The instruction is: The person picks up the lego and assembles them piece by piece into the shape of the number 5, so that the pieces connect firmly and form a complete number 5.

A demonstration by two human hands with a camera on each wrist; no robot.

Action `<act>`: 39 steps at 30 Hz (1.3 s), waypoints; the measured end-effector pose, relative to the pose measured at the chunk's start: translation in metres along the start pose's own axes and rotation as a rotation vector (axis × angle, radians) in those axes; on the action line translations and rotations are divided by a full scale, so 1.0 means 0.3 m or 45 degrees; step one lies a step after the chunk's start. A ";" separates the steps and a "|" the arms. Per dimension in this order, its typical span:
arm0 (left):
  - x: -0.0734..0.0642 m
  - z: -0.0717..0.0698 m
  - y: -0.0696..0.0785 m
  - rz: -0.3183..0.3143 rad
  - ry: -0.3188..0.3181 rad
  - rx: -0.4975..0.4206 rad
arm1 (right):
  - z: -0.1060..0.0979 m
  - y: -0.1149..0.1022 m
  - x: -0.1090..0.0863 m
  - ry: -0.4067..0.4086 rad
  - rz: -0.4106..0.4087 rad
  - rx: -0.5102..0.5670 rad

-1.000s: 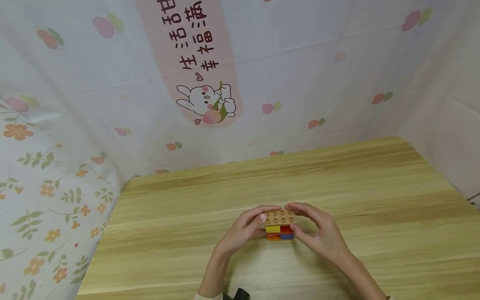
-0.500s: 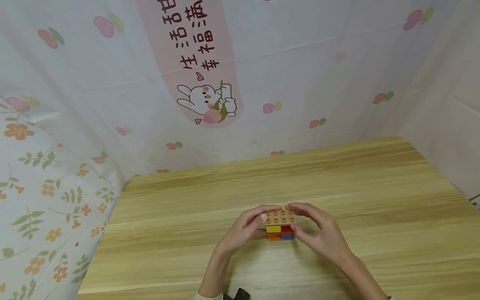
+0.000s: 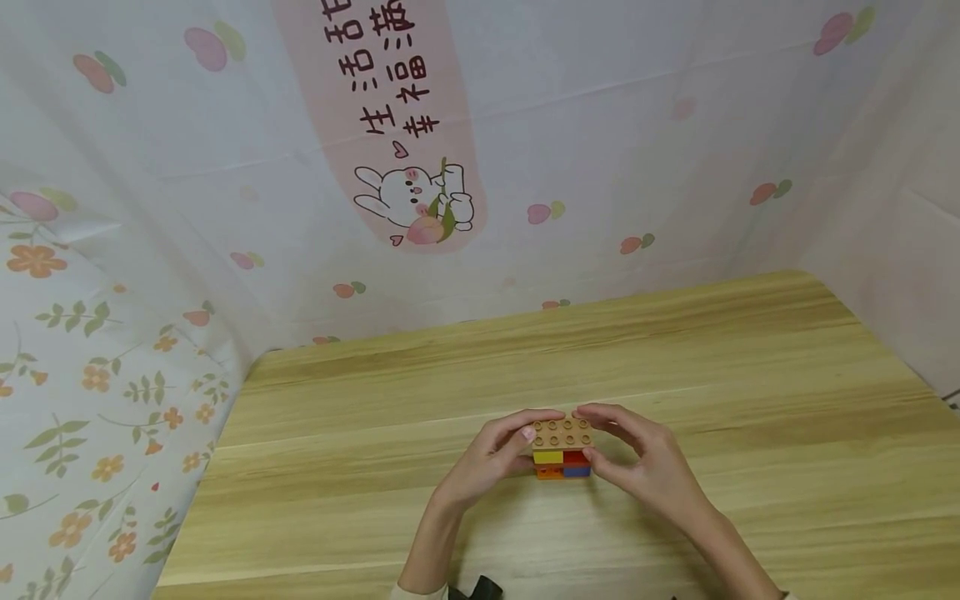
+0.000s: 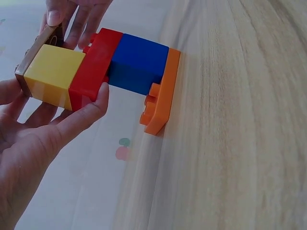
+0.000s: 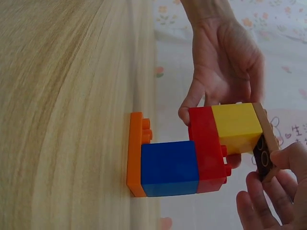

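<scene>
A stack of toy building bricks stands on the table between both hands. Its base is a flat orange brick (image 5: pixel 135 158), with a blue brick (image 5: pixel 169 167) on one end. Over the blue one lies a flat red brick (image 4: pixel 98 69), carrying a yellow brick (image 4: pixel 55 72) at its opposite end. A flat tan brick (image 3: pixel 561 434) with round studs caps the yellow one and overhangs to the right. My left hand (image 3: pixel 480 464) grips the yellow and tan bricks from the left, one fingertip against the red brick. My right hand (image 3: pixel 645 458) pinches the tan brick's overhanging end.
The wood-grain table (image 3: pixel 360 433) extends all round the stack. A white patterned cloth (image 3: pixel 600 125) hangs behind it, and a flowered cloth (image 3: pixel 97 400) drapes at the left. A small black object (image 3: pixel 486 588) shows beside the left forearm.
</scene>
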State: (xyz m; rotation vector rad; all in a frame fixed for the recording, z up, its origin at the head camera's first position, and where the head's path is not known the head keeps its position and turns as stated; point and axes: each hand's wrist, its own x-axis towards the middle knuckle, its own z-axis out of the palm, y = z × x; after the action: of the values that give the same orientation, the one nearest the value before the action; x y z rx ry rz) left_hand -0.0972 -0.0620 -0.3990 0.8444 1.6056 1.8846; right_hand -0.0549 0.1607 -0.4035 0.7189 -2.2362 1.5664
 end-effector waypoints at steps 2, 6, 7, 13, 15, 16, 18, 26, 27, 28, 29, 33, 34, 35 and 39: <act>0.001 0.001 0.000 0.008 0.003 0.003 | 0.000 -0.001 0.001 -0.003 0.000 0.012; 0.002 0.003 -0.002 0.012 0.011 0.010 | 0.000 0.000 0.001 -0.005 0.016 0.013; 0.002 0.003 -0.002 0.010 0.013 0.012 | 0.000 0.002 0.000 -0.006 0.019 0.011; 0.001 0.004 0.002 -0.005 0.020 0.021 | -0.001 0.005 -0.003 -0.009 0.035 0.018; 0.000 0.004 0.005 -0.012 0.020 0.026 | -0.002 0.005 -0.003 -0.011 0.042 0.036; -0.001 0.004 0.006 -0.018 0.020 0.029 | -0.002 0.006 -0.003 -0.012 0.045 0.044; -0.001 0.004 0.008 -0.029 0.021 0.030 | -0.004 0.007 -0.003 -0.015 0.055 0.062; -0.001 0.003 0.008 -0.050 0.016 0.028 | -0.010 0.015 -0.009 -0.021 0.124 0.086; -0.001 0.002 0.009 -0.052 0.012 0.019 | -0.011 0.015 -0.010 -0.020 0.148 0.104; -0.003 0.001 0.009 -0.057 0.009 0.011 | -0.011 0.016 -0.011 -0.024 0.173 0.137; -0.005 -0.001 0.009 -0.063 0.009 0.001 | -0.011 0.017 -0.012 -0.029 0.204 0.180; -0.017 -0.007 0.006 -0.092 0.015 -0.026 | -0.007 0.020 -0.012 -0.058 0.296 0.342; -0.020 -0.008 0.005 -0.094 0.015 -0.028 | -0.007 0.021 -0.012 -0.065 0.308 0.369; -0.021 -0.008 0.005 -0.092 0.013 -0.032 | -0.008 0.020 -0.011 -0.066 0.319 0.387; -0.017 -0.004 0.006 -0.066 -0.006 -0.041 | -0.015 0.021 -0.010 -0.059 0.326 0.389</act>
State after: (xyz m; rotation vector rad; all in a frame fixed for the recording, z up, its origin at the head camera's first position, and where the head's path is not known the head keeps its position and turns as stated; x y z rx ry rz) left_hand -0.0947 -0.0668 -0.3979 0.7860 1.5751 1.8662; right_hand -0.0560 0.1673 -0.4084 0.5663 -2.2172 2.0657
